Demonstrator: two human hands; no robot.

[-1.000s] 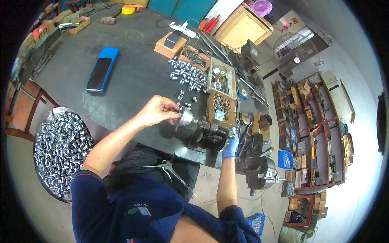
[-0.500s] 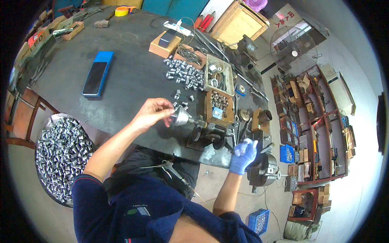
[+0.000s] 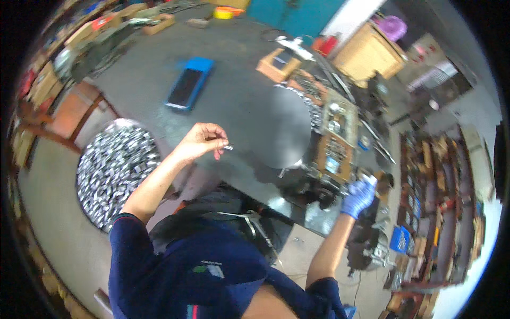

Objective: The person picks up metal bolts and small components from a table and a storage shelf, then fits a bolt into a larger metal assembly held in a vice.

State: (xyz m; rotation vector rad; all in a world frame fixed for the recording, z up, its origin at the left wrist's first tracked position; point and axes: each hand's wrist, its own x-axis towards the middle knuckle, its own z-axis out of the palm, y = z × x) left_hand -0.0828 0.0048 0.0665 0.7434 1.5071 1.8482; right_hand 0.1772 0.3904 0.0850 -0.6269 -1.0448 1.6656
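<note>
My left hand (image 3: 204,142), bare, is over the table's near edge. A small shiny metal fitting (image 3: 228,147) is pinched between its thumb and fingers. In a blue glove, my right hand (image 3: 359,198) is raised at the right, past the dark clamping fixture (image 3: 317,192) on the table edge. Its fingers look curled, but blur hides whether anything is in them. A smooth grey round patch (image 3: 281,130) covers the middle of the table and part of the pile of metal fittings (image 3: 314,112). At the left stands a round container (image 3: 118,173) heaped with similar fittings.
A blue-cased phone (image 3: 189,84) lies on the dark table. On its right side are a cardboard box of small parts (image 3: 334,154) and a pale tray (image 3: 340,117). A bench vise (image 3: 366,249) stands at the right edge. Shelves (image 3: 441,212) line the wall; a wooden chair (image 3: 69,119) is at left.
The view has turned, shifting the table scene rightward. My left hand has moved away from the fixture, toward the container, with the fitting. My right hand stays raised near the fixture.
</note>
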